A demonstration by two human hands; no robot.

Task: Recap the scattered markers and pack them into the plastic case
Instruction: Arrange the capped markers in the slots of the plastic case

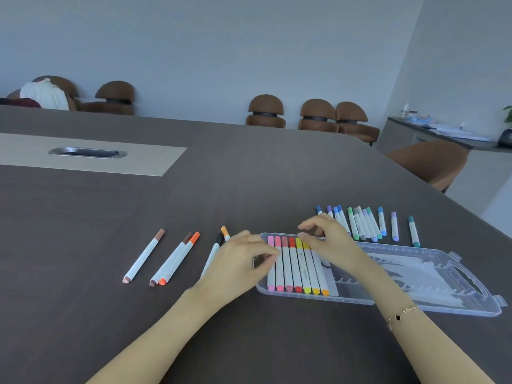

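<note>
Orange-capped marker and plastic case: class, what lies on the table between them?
Head view: a black-capped marker, a light-orange-capped marker and the left hand lie between orange-capped marker and plastic case.

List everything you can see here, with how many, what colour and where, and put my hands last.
case: one, clear plastic, open on the table at right
markers in case: seven, pink through red and yellow to orange, side by side at its left end
blue-green markers: about a dozen, blues, purples, greens, teal, on the table behind the case
brown marker: one, light brown, far left
brown-orange pair: two, brown and orange, lying together
markers by left hand: two, black and light orange, partly hidden
table: one, dark grey with a pale inset
chairs: several, brown, along the wall
left hand: at the case's left end; grip unclear
right hand: fingers curled above the packed markers
</note>
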